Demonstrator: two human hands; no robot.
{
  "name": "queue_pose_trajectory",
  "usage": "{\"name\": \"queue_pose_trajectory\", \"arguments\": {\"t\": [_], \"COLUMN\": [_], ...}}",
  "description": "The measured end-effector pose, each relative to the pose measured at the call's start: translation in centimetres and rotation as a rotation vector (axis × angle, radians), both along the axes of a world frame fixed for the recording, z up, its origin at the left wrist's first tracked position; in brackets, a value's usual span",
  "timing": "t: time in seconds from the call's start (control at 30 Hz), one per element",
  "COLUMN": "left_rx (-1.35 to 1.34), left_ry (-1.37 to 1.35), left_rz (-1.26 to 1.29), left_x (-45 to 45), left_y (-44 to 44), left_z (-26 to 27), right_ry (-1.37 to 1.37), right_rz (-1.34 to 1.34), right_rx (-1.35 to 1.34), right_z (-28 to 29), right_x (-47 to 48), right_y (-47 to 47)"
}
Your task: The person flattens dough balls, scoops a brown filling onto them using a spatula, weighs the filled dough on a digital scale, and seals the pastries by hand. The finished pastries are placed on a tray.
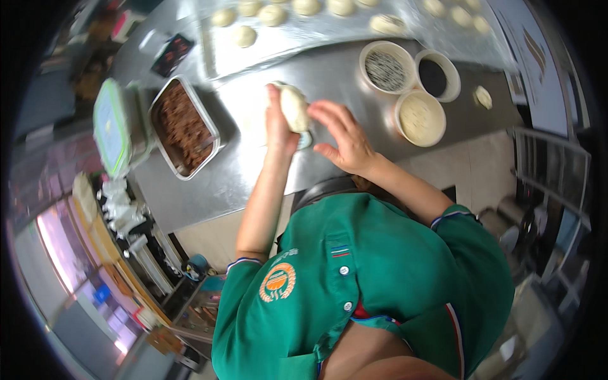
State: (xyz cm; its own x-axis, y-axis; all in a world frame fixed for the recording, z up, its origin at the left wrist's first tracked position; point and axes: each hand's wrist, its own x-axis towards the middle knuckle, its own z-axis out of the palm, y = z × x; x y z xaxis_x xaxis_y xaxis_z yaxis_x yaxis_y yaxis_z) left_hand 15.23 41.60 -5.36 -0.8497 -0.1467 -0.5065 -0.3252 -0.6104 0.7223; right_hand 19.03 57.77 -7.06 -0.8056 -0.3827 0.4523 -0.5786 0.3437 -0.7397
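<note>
My left hand [279,121] holds a smooth, pale oval piece of dough [294,108] above the steel worktop [342,71]. Just right of the dough is my right hand [343,135], its fingers spread and the fingertips close to the dough's edge; whether they touch is unclear. Under the dough, a small pale greenish item [304,139] shows in part. A steel pan of reddish-brown filling [216,142] lies to the left, with a utensil partly sunk in it. Several dough balls [272,15] sit on a tray [209,52] at the back.
To the right stand tubs of black-and-white seeds [385,70], dark contents [432,78] and pale contents [420,118]. A small dough scrap [483,97] lies beyond them. At left are a green-rimmed lidded container [111,128] and a dark phone-like object [172,54].
</note>
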Motion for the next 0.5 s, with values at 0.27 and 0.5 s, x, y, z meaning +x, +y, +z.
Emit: {"name": "queue_pose_trajectory", "arguments": {"t": [0.27,0.5], "left_rx": [-0.149,-0.446], "left_ry": [0.044,0.263], "left_rz": [-0.561,-0.924], "left_x": [-6.1,-11.1], "left_y": [7.3,14.9], "left_z": [0.0,-1.4], "right_ry": [-0.389,-0.242], "right_rz": [-0.016,-0.205], "right_rx": [0.160,0.089], "right_z": [-6.3,-3.6], "right_x": [4.1,4.4], "right_y": [7.3,11.5]}}
